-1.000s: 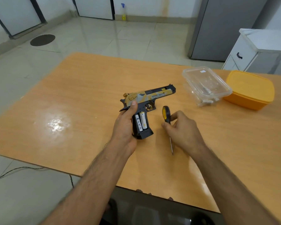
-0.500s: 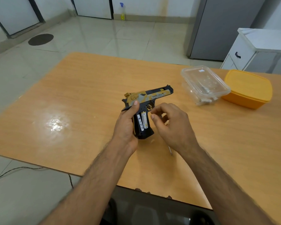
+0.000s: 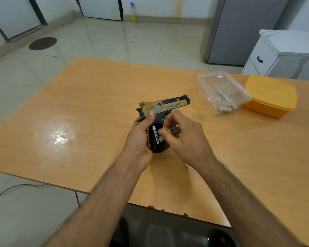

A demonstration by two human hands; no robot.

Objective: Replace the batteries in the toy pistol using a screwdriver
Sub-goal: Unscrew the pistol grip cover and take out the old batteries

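Toy pistol point(image 3: 165, 106) is held mid-table, grip gripped by left hand point(image 3: 141, 138). Battery point(image 3: 162, 133) in open grip compartment is pinched by right hand point(image 3: 183, 134) thumb & fingers. Step: battery removal, prob. Next: it needs lifting out w/o slipping. Screwdriver tip point(image 3: 186, 166) is seen by right wrist.

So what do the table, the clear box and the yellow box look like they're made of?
Table: probably wood-grain laminate, glossy, with printed-looking grain and a bright glare patch. Clear box: transparent plastic; small parts show through its lid and walls. Yellow box: opaque plastic, smooth matte surface with rounded moulded corners.
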